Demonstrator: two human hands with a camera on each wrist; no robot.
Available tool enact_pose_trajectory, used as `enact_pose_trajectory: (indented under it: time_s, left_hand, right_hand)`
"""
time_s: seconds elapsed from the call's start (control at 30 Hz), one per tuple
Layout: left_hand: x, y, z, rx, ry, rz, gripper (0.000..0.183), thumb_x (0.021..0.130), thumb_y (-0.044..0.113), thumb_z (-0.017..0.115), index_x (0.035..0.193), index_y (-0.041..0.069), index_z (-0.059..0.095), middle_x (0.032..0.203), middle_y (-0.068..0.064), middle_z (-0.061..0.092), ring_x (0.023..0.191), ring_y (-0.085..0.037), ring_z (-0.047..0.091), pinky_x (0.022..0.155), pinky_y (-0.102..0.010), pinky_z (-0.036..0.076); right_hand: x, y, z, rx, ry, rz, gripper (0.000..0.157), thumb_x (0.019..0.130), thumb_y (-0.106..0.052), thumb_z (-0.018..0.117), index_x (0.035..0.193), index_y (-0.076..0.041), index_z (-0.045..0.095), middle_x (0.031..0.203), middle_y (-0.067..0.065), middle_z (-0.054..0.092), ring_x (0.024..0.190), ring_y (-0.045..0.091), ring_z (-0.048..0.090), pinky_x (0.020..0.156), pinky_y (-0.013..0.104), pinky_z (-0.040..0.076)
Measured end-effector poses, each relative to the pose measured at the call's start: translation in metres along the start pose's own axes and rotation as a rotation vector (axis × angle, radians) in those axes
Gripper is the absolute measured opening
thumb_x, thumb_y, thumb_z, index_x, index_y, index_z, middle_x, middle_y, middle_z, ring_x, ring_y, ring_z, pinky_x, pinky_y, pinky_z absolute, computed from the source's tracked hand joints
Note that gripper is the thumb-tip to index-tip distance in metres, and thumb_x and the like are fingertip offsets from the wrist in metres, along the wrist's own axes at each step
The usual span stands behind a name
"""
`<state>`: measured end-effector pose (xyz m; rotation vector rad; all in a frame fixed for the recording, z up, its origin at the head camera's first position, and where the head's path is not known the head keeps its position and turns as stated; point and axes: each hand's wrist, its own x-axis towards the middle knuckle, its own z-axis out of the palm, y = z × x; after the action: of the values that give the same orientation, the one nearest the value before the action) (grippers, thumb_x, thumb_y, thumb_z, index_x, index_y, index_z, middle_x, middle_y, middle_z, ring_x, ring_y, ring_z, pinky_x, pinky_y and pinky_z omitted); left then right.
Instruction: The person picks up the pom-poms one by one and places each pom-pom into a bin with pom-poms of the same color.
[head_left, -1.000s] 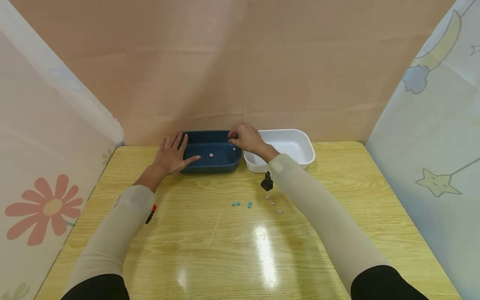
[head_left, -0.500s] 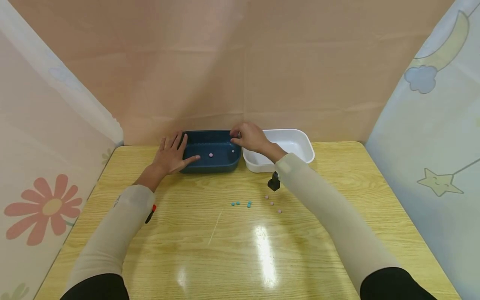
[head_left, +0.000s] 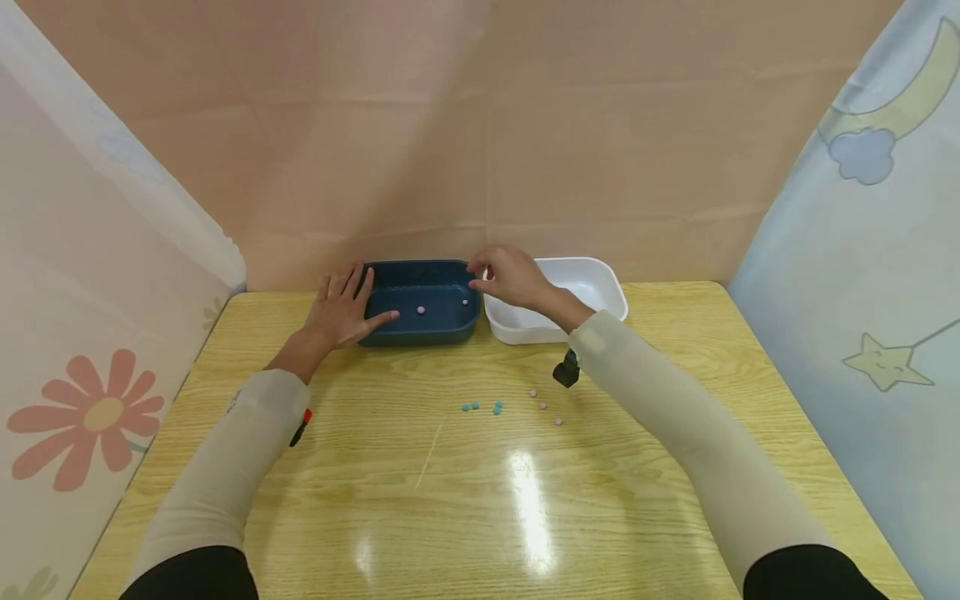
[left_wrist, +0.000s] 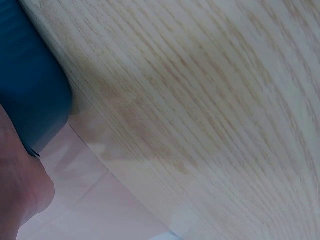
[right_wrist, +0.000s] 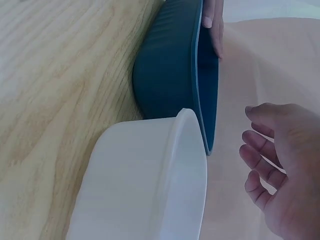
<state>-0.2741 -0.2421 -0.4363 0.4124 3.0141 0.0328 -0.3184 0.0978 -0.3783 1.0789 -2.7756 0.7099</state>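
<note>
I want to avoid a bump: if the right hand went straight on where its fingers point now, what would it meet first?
Most likely the dark blue tray, at its end beside the white tray; how far the right hand hovers above is unclear.

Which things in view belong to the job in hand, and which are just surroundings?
Likely in the job:
dark blue rectangular tub, left hand on its edge
white rectangular tub
small round pale pink pieces, two in the blue tub
four small turquoise pieces
right hand

Just surroundings:
wood-grain table
brown backdrop sheet
pale printed side panels
</note>
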Motion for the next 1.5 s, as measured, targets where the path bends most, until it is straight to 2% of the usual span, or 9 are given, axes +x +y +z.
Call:
enact_pose_trajectory:
  time_s: [0.23, 0.43, 0.6, 1.07, 1.3, 1.5]
  left_hand:
    - [-0.001, 0.001, 0.001, -0.01, 0.012, 0.01, 0.107, 0.102, 0.08, 0.032, 0.17, 0.005, 0.001, 0.177, -0.021, -0.006, 0.164, -0.039, -0.004, 0.128, -0.066, -0.004]
    - [-0.002, 0.0, 0.002, -0.009, 0.012, 0.011, 0.107, 0.102, 0.081, 0.031, 0.17, 0.005, 0.001, 0.177, -0.021, -0.006, 0.164, -0.04, -0.003, 0.128, -0.066, -0.004]
    - [-0.002, 0.0, 0.001, -0.008, 0.011, 0.009, 0.107, 0.102, 0.081, 0.031, 0.17, 0.005, 0.0, 0.177, -0.02, -0.007, 0.164, -0.039, -0.003, 0.128, -0.066, -0.005]
    - [0.002, 0.0, 0.003, -0.001, 0.005, 0.004, 0.11, 0.099, 0.085, 0.028, 0.171, 0.007, -0.001, 0.177, -0.019, -0.009, 0.164, -0.038, -0.006, 0.128, -0.064, -0.005]
    - [0.002, 0.001, 0.004, -0.007, -0.005, 0.002, 0.108, 0.1, 0.082, 0.031, 0.171, 0.006, -0.001, 0.177, -0.019, -0.008, 0.164, -0.038, -0.006, 0.128, -0.065, -0.004]
    - [0.002, 0.002, 0.002, 0.001, 0.001, 0.005, 0.106, 0.102, 0.08, 0.031, 0.17, 0.006, -0.002, 0.177, -0.02, -0.008, 0.164, -0.039, -0.005, 0.128, -0.066, -0.004]
  right_hand:
    - [-0.015, -0.002, -0.002, 0.001, 0.003, -0.046, 0.027, 0.094, -0.02, 0.082, 0.114, -0.002, 0.08, 0.112, 0.01, 0.078, 0.094, 0.029, 0.072, 0.08, 0.041, 0.056]
    - [-0.027, -0.002, -0.005, 0.028, 0.012, -0.108, 0.023, 0.092, -0.015, 0.083, 0.11, -0.002, 0.08, 0.103, 0.011, 0.077, 0.089, 0.029, 0.073, 0.078, 0.041, 0.058]
    - [-0.035, -0.005, -0.009, 0.004, 0.007, -0.146, 0.02, 0.092, -0.014, 0.083, 0.109, -0.004, 0.081, 0.098, 0.009, 0.076, 0.087, 0.026, 0.072, 0.076, 0.041, 0.057]
    - [-0.062, -0.003, -0.013, 0.03, -0.019, -0.157, 0.025, 0.092, -0.015, 0.082, 0.112, 0.0, 0.08, 0.097, 0.01, 0.077, 0.087, 0.028, 0.073, 0.077, 0.041, 0.058]
    - [-0.078, -0.001, -0.014, 0.026, -0.042, -0.157, 0.024, 0.091, -0.015, 0.084, 0.113, -0.004, 0.081, 0.098, 0.006, 0.077, 0.087, 0.023, 0.073, 0.075, 0.039, 0.057]
    - [-0.091, 0.002, -0.014, 0.051, -0.063, -0.165, 0.022, 0.092, -0.015, 0.084, 0.112, -0.006, 0.081, 0.101, 0.006, 0.077, 0.088, 0.026, 0.073, 0.075, 0.038, 0.057]
